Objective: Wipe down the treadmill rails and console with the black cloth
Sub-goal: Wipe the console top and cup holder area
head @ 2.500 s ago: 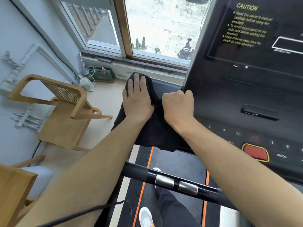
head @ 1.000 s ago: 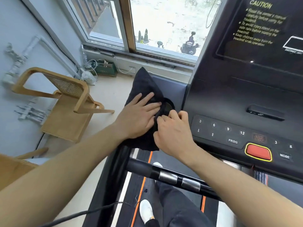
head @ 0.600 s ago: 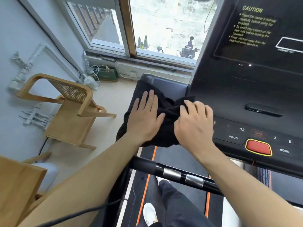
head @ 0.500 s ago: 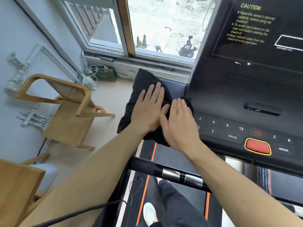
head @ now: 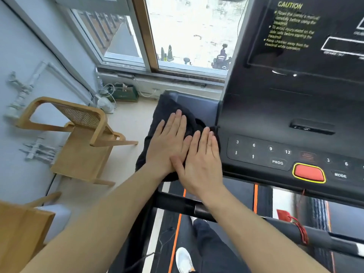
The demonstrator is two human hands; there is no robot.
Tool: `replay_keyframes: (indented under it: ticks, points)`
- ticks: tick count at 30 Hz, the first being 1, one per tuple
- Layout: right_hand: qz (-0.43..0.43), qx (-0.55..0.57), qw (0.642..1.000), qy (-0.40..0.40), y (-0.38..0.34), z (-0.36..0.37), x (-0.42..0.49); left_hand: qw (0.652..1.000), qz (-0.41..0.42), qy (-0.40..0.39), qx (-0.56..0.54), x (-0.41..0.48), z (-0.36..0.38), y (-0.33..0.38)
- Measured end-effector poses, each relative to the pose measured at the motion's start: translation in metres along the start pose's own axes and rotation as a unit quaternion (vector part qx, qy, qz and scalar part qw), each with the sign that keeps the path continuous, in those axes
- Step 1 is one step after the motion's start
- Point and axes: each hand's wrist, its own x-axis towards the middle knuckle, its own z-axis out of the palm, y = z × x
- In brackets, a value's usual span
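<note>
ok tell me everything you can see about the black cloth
The black cloth looks like soft, matte fabric, crumpled rather than folded. It lies draped over the treadmill's left console wing, its lower edge hanging past the front. The left hand and right hand press flat on it, fingers extended, hiding much of its middle.

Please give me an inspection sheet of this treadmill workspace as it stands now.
Surface: treadmill console, black, dark screen with yellow caution text.
Job's things: black cloth spread on the console's left wing, its edge hanging over.
Clutter: nothing seen on the console.
Grippers: left hand and right hand both flat, palms down on the cloth, side by side.
Cables: red safety cord at the handlebar; white wires under the window.
Surroundings: wooden chair on the left; window ahead.
</note>
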Motion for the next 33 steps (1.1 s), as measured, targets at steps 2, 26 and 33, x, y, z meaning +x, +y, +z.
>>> replay_keyframes:
  ticks: [2, 26, 33]
  points:
    - [0.022, -0.001, 1.0, -0.01, 0.005, -0.006, 0.029, 1.0, -0.005, 0.001, -0.011, 0.024, -0.006, -0.005]
    - [-0.032, -0.039, 0.99, 0.135, 0.004, 0.034, -0.071, 0.999, 0.03, 0.032, 0.003, -0.116, 0.018, -0.013]
    - [-0.017, 0.003, 0.996, 0.088, 0.009, 0.01, -0.075, 0.999, -0.009, 0.049, -0.017, -0.174, 0.025, -0.005]
